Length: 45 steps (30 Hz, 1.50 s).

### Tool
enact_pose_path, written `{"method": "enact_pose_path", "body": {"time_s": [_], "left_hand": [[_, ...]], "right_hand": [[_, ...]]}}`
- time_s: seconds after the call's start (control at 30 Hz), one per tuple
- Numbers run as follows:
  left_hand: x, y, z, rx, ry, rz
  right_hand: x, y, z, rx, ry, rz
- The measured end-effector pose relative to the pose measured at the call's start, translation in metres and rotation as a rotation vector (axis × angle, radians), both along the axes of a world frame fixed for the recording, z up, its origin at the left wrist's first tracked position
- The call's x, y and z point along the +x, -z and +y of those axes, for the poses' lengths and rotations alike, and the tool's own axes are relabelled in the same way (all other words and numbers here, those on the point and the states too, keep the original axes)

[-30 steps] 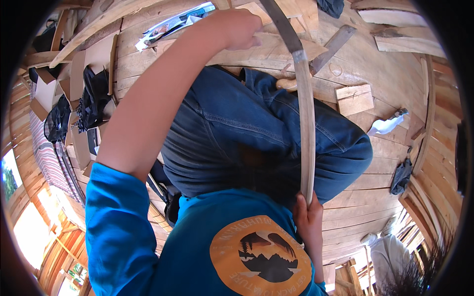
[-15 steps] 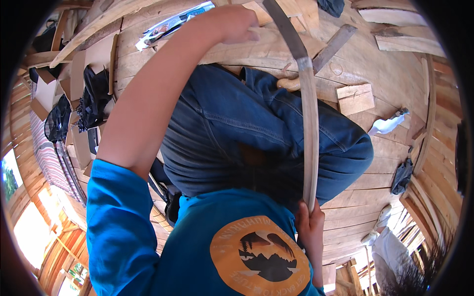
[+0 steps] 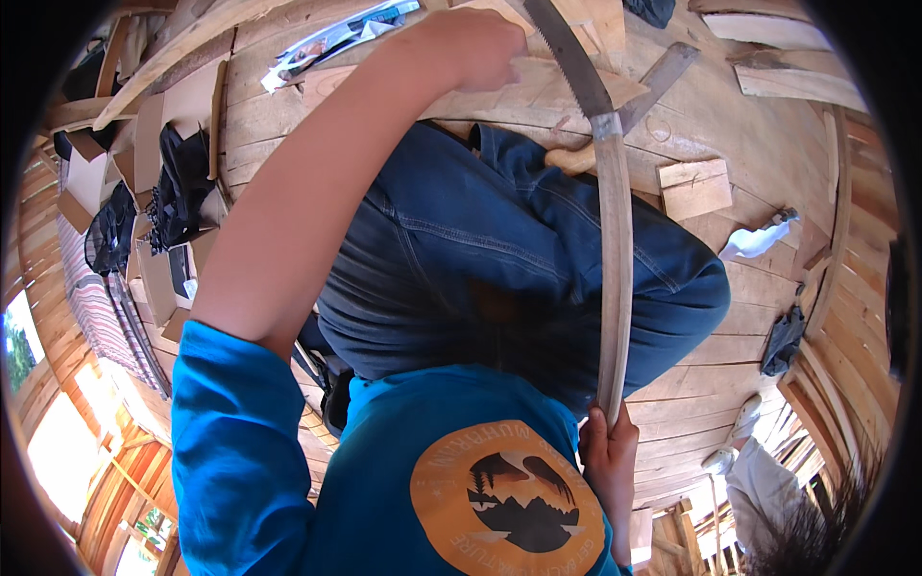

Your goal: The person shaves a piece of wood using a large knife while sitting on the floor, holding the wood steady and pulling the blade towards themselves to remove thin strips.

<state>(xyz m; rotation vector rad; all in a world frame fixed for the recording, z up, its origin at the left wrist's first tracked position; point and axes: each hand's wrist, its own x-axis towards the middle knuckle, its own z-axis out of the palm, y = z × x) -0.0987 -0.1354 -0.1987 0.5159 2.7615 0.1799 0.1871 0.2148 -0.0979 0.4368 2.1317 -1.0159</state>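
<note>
A saw with a dark, toothed, curved blade point(image 3: 569, 62) and a long, pale wooden handle point(image 3: 615, 259) lies lengthwise over my bent right leg. Down by my side, my right hand point(image 3: 609, 446) is closed around the handle's lower end, thumb on top. My left hand point(image 3: 490, 48) reaches far forward, its fingers curled beside the toothed edge. Whatever its fingers hold, if anything, is hidden. A wide grey blade point(image 3: 661, 84) with a curved wooden grip point(image 3: 570, 158) rests on the floor, partly behind the saw.
Boards lie at the far side, with a small wood block point(image 3: 694, 188) and a white wrapper point(image 3: 759, 238) to the right. Open cardboard boxes point(image 3: 84, 182) and black bags point(image 3: 181, 178) stand left. At lower right, another person's leg point(image 3: 766, 494) shows.
The saw has shifted slightly right and turned a little, so its teeth show more clearly. My left hand has moved a short way right; my right hand keeps its grip.
</note>
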Motion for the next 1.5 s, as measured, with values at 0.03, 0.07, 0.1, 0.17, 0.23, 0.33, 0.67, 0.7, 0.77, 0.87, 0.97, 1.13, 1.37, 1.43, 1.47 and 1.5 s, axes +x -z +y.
{"method": "enact_pose_path", "body": {"time_s": [0.03,0.07,0.1,0.17,0.23,0.33,0.67,0.7,0.77,0.87,0.97,1.13,1.37,1.43,1.47,1.5], "left_hand": [[0.003,-0.001,0.0,0.034,-0.004,0.0],[0.001,-0.005,-0.004,0.062,-0.003,0.008],[0.0,-0.007,-0.006,0.091,-0.002,0.016],[-0.004,-0.003,-0.006,0.044,-0.011,0.006],[-0.008,0.001,-0.005,0.047,-0.013,0.005],[-0.006,-0.001,-0.006,0.068,-0.039,0.028],[0.002,0.002,0.012,-0.028,-0.097,0.01],[0.004,0.004,0.014,-0.015,-0.099,0.027],[0.002,0.006,0.01,0.01,-0.086,0.039],[0.001,0.003,0.009,0.012,-0.086,-0.019],[-0.003,-0.002,0.009,0.009,-0.067,-0.027],[-0.009,-0.001,-0.007,0.071,-0.076,-0.053],[-0.007,0.013,0.007,0.055,-0.005,-0.01],[-0.008,0.008,0.013,0.035,-0.037,-0.006],[-0.005,0.006,0.015,0.038,-0.034,-0.004],[0.001,0.001,0.016,0.034,-0.038,-0.012]], "right_hand": [[-0.001,0.002,-0.003,-0.009,-0.018,-0.007],[-0.001,0.013,-0.004,-0.029,-0.026,0.026],[0.0,0.028,-0.004,-0.049,-0.035,0.06],[-0.011,0.044,-0.011,-0.132,0.018,0.034],[-0.022,0.05,-0.02,-0.144,-0.012,0.074],[-0.016,0.04,-0.015,-0.11,-0.034,0.106],[-0.012,0.048,-0.012,-0.131,0.096,0.035],[-0.017,0.054,-0.012,-0.11,0.037,0.111],[-0.027,0.065,-0.019,-0.126,0.054,0.174],[-0.028,0.065,-0.015,-0.153,0.051,0.15],[-0.02,0.06,-0.011,-0.136,0.057,0.095],[-0.012,0.033,-0.006,-0.026,-0.014,0.109],[0.026,0.013,0.018,0.014,-0.021,0.035],[0.013,0.018,0.023,-0.012,-0.019,0.043],[0.008,0.023,0.021,-0.027,-0.012,0.06],[0.002,0.028,0.02,-0.049,-0.013,0.068]]}}
